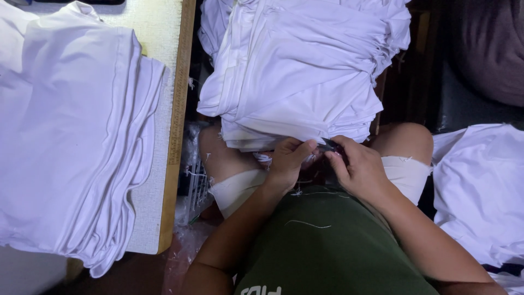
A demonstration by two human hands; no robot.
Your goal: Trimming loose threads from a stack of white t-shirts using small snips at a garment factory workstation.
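Two hands meeting at the lap, over the near edge of a white garment stack resting across bare knees. Left hand closed, thumb and fingers pinching the lowest white fabric edge of that stack. Right hand closed in a grip on a small dark tool, its tip pointing toward the left thumb and just touching the pinched edge; kind of tool too small to tell, possibly a thread snipper. Loose white thread ends lying on the green shirt and on the pale shorts below the hands. Stack itself folded in many layers, spanning from the left knee to the right knee and reaching up to the top of view.

Second pile of white garments to the left, lying on a pale tabletop with a wooden edge strip and hanging partly over its near side. Third heap of white cloth to the right, just beside the right knee, well apart from the tabletop pile. Clear plastic wrapping and thread scraps on the floor between tabletop and left leg. Dark, dim surroundings at upper right; nothing there distinguishable.
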